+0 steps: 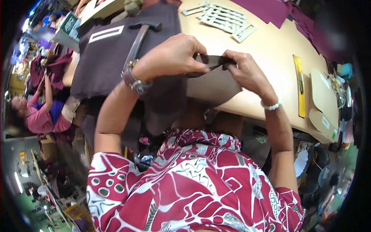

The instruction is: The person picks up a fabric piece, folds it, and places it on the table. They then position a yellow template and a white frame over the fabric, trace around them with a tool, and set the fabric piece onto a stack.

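Note:
A piece of dark brown fabric [214,87] is stretched between my two hands at the table's near edge. My left hand [172,54] pinches its upper left part between thumb and fingers. On the other side, my right hand [247,69] grips the upper right corner, where the edge looks folded over. Under and beside my left arm lies a larger spread of dark cloth [96,69]. A hammer [139,40] rests on that cloth, close to my left wrist, with its head pointing away from me. Left of the hammer is a white slotted template [106,34].
Several pale slotted templates [222,17] lie at the table's far side, near maroon fabric [266,11]. To the right are a yellow ruler [298,87] with a dark pen-like item on it and a cardboard folder [322,104]. Another person [42,108] handles maroon cloth at the left.

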The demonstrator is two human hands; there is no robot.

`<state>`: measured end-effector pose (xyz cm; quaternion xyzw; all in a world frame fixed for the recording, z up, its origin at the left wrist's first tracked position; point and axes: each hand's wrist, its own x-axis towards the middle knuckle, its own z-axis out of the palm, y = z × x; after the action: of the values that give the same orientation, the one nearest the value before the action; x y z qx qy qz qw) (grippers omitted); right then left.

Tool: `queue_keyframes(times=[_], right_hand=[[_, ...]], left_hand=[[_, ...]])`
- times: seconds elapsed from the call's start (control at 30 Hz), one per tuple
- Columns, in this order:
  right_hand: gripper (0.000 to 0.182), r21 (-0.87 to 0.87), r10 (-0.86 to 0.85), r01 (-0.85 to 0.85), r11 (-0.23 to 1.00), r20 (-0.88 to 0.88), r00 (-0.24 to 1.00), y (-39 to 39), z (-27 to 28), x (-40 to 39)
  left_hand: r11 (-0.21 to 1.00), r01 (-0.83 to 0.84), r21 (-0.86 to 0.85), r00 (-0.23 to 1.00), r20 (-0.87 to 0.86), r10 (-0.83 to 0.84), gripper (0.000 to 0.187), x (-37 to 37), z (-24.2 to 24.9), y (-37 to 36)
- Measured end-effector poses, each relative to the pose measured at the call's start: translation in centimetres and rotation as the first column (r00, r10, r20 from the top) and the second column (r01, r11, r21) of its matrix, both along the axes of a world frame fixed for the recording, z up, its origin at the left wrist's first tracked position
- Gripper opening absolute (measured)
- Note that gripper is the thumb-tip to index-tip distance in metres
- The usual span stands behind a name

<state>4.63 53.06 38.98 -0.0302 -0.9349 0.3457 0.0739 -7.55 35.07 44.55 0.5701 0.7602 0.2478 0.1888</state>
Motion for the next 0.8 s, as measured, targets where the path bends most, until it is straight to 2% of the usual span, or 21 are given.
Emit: queue_keyframes(times=[0.03,0.07,0.1,0.13,0.17,0.2,0.23,0.27,0.33,0.4,0.47,0.53,0.6,0.63,0.67,0.7,0.73,0.77,0.8], right_hand=[[0.026,0.095,-0.024,0.024,0.995,-0.009,1.0,2.4,-0.1,-0.5],[0.029,0.181,-0.051,0.052,0.982,-0.011,0.999,4.8,-0.5,-1.1],[0.032,0.272,-0.088,0.091,0.958,-0.022,0.996,8.0,-1.0,-2.1],[0.036,0.355,-0.117,0.12,0.927,-0.03,0.993,11.1,-1.5,-3.2],[0.037,0.418,-0.168,0.16,0.894,-0.019,0.986,13.8,-1.6,-3.9],[0.038,0.482,-0.215,0.198,0.854,-0.021,0.976,16.4,-1.2,-4.8],[0.037,0.505,-0.254,0.239,0.83,-0.039,0.966,19.4,-0.9,-5.6],[0.035,0.527,-0.295,0.28,0.803,-0.058,0.954,21.7,-0.4,-6.4],[0.03,0.591,-0.481,0.547,0.593,-0.285,0.829,24.0,2.5,-7.4],[0.03,0.515,-0.548,0.721,0.463,-0.473,0.69,25.7,7.0,-6.9],[0.03,0.294,-0.446,0.848,0.44,-0.748,0.491,25.2,11.0,-4.8],[0.029,0.223,-0.089,0.817,0.531,-0.945,0.316,30.5,12.8,-1.7],[0.032,0.107,-0.282,0.799,0.592,-0.901,0.329,28.7,11.7,3.7],[0.032,0.037,-0.349,0.783,0.62,-0.882,0.317,26.9,10.7,6.5],[0.03,-0.044,-0.367,0.747,0.663,-0.889,0.274,24.7,8.4,8.7],[0.034,-0.131,-0.461,0.694,0.708,-0.83,0.314,22.5,6.2,10.5],[0.035,-0.391,-0.648,0.56,0.731,-0.655,0.389,20.2,4.1,11.8],[0.035,-0.42,-0.76,0.651,0.632,-0.5,0.415,19.3,1.4,13.2],[0.036,-0.538,-0.795,0.587,0.605,-0.374,0.477,19.0,-1.1,14.4]], left_hand=[[0.987,0.13,-0.096,0.988,-0.067,-0.137,0.029,-2.1,-0.5,1.4],[0.97,0.186,-0.153,0.97,-0.128,-0.207,0.033,-4.2,-1.1,2.7],[0.954,0.186,-0.235,0.963,-0.15,-0.225,0.036,-6.1,-0.8,4.0],[0.956,0.18,-0.233,0.954,-0.195,-0.227,0.034,-9.1,-2.0,5.0],[0.93,0.062,-0.363,0.975,-0.179,-0.135,0.032,-10.8,-1.2,6.0],[0.964,0.116,-0.24,0.983,-0.111,-0.146,0.028,-15.1,-3.2,7.1],[0.963,-0.01,-0.268,0.967,-0.248,-0.059,0.025,-16.1,-1.8,8.1],[0.969,-0.147,-0.199,0.955,-0.283,0.087,0.02,-16.2,-0.4,8.7],[0.967,-0.25,0.04,0.93,-0.268,0.252,0.023,-19.3,0.7,11.3],[0.909,-0.124,0.397,0.778,-0.53,0.337,0.019,-19.7,3.8,12.1],[0.753,0.11,0.649,0.555,-0.669,0.495,0.015,-17.6,8.5,12.0],[0.638,0.137,0.758,0.696,-0.532,0.483,0.019,-11.3,11.3,10.0],[0.621,0.07,0.781,0.763,-0.443,0.471,0.026,-5.7,10.6,7.4],[0.673,0.064,0.736,0.762,-0.472,0.443,0.023,-5.0,8.9,6.1],[0.723,0.058,0.689,0.76,-0.5,0.416,0.029,-4.6,6.5,5.0],[0.742,0.035,0.67,0.774,-0.488,0.404,0.033,-3.7,4.4,4.2],[0.762,0.012,0.647,0.79,-0.473,0.389,0.036,-2.9,2.3,3.7],[0.776,0.026,0.631,0.815,-0.463,0.349,0.029,-2.7,0.4,3.7],[0.789,0.042,0.613,0.838,-0.452,0.306,0.023,-2.4,-1.1,3.5]])
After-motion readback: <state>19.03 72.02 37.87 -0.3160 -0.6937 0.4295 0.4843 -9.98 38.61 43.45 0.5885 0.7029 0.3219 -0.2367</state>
